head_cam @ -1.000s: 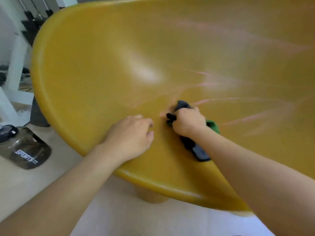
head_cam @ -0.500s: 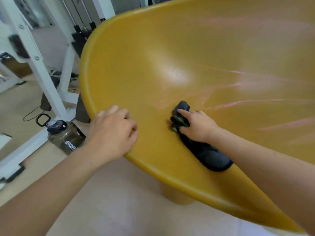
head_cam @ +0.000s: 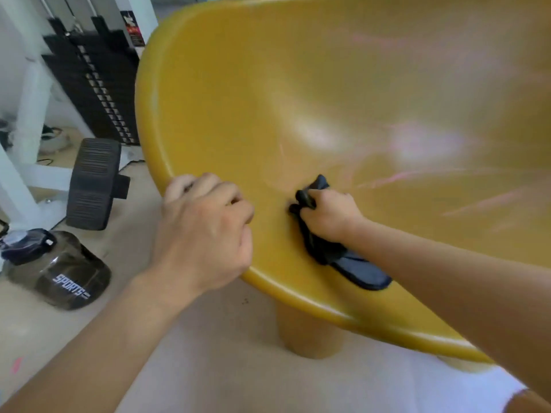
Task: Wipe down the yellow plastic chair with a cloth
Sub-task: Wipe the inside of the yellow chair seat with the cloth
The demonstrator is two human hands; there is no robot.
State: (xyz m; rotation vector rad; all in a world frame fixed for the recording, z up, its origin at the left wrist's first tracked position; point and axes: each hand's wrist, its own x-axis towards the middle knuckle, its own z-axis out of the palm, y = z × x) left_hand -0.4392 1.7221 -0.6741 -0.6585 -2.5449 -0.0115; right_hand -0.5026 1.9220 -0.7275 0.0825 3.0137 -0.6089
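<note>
Your hands on the yellow chair [head_cam: 357, 84]
Your left hand [head_cam: 205, 231] curls over its rim; your right hand [head_cam: 326, 214] grips the dark cloth [head_cam: 357, 268] against the seat

Single head cam, fwd-down, close over yellow chair [head_cam: 328, 84] seat.

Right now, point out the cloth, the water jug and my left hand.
cloth [head_cam: 366, 274]: head view, free flat end.
water jug [head_cam: 71, 286]: head view, lettered side.
left hand [head_cam: 205, 231]: head view, its back, gripping chair [head_cam: 146, 93] rim.

Open chair bowl [head_cam: 372, 84] — bottle [head_cam: 59, 272] floor-left
</note>
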